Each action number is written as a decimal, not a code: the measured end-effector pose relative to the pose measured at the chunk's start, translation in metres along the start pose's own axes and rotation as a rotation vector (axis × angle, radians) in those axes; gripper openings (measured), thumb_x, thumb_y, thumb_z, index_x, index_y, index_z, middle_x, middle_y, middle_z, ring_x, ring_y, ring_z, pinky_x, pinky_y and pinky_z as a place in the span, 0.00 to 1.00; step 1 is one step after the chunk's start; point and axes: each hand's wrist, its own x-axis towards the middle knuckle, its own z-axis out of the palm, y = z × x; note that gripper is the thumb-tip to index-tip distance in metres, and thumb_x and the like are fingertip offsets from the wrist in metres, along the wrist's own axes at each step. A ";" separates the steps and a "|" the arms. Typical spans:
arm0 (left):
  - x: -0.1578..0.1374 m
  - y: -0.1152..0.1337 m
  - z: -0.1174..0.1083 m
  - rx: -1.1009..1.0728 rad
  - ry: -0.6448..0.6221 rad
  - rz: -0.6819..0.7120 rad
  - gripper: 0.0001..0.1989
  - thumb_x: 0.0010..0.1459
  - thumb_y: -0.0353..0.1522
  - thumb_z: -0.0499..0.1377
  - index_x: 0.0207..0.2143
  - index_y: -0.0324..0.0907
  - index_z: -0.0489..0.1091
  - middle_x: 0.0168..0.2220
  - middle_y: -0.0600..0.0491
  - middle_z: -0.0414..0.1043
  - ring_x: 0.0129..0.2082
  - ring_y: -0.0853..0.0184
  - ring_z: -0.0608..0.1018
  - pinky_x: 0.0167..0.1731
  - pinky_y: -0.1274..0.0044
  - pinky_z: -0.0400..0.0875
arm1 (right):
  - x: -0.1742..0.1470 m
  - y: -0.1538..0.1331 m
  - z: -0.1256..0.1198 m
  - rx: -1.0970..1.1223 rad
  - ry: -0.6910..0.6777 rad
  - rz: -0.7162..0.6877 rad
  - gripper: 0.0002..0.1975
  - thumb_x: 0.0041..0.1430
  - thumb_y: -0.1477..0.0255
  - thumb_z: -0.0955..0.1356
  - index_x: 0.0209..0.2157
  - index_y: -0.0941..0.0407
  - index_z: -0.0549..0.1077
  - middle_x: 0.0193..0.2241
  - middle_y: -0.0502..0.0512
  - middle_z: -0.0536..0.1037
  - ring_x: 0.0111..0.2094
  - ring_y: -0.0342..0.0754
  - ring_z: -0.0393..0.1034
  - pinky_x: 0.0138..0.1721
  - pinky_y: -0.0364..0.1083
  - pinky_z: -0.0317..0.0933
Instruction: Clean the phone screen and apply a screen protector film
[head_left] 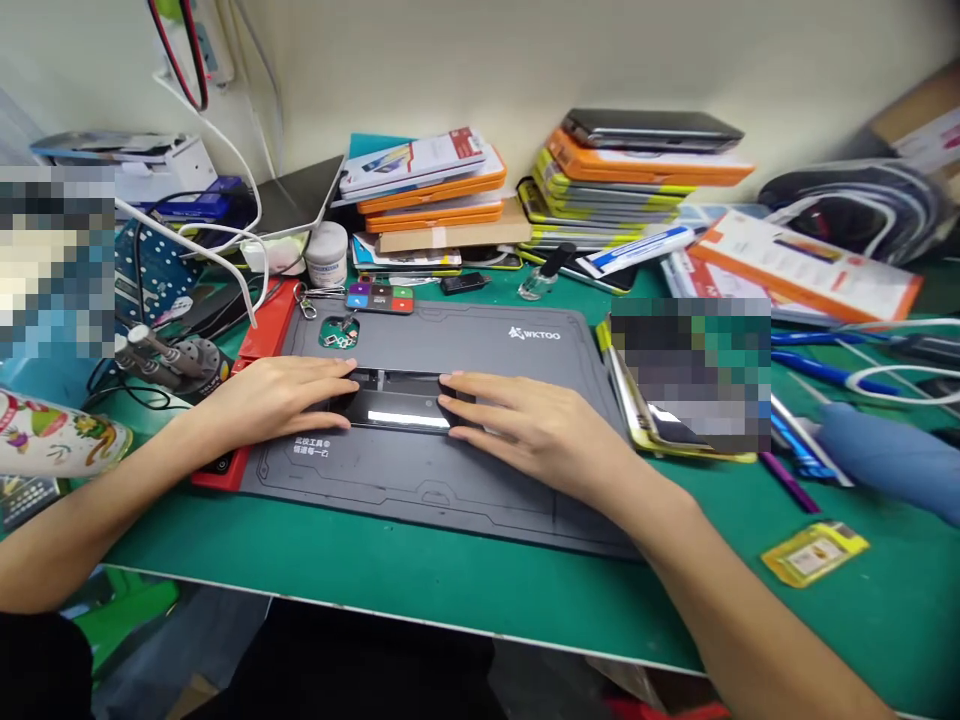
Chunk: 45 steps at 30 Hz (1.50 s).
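A dark, glossy phone (397, 409) lies sideways on a grey WKTOO work mat (480, 490), with a bright reflection along its near edge. Its far side shows a narrow strip with darker recesses, whose detail is too small to make out. My left hand (281, 397) grips the left end, fingers over the top and thumb at the near edge. At the opposite end, my right hand (525, 425) holds it the same way. Both palms cover the phone's ends. Just beyond my left hand, small metal parts (340, 332) lie in a cut-out of the mat.
Stacked orange boxes (431, 205) and yellow-edged cases (607, 195) stand along the wall. A white jar (326, 255) and a glass bottle (536, 280) sit behind the mat. Blue-handled tools (832, 370) and a yellow packet (815, 553) lie right; a patterned cup (56, 435) lies left.
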 end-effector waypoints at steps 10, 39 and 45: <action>0.002 0.012 0.001 0.072 -0.006 0.017 0.20 0.74 0.43 0.57 0.56 0.42 0.79 0.57 0.46 0.80 0.59 0.56 0.82 0.60 0.64 0.80 | 0.001 -0.014 -0.004 -0.158 -0.038 -0.107 0.15 0.73 0.75 0.68 0.56 0.61 0.80 0.57 0.66 0.81 0.57 0.59 0.80 0.52 0.53 0.79; 0.000 0.014 0.004 -0.032 -0.069 -0.055 0.21 0.75 0.43 0.54 0.60 0.45 0.77 0.62 0.48 0.77 0.63 0.58 0.79 0.62 0.63 0.78 | -0.005 -0.024 0.005 -0.237 0.017 -0.143 0.29 0.69 0.78 0.70 0.69 0.64 0.67 0.57 0.70 0.80 0.54 0.61 0.82 0.46 0.54 0.80; -0.001 0.013 0.005 -0.039 -0.061 -0.056 0.21 0.75 0.43 0.54 0.60 0.46 0.77 0.62 0.49 0.77 0.63 0.59 0.79 0.63 0.66 0.78 | -0.002 -0.025 0.003 -0.256 0.024 -0.151 0.30 0.70 0.78 0.69 0.71 0.64 0.63 0.56 0.69 0.81 0.52 0.60 0.83 0.44 0.54 0.81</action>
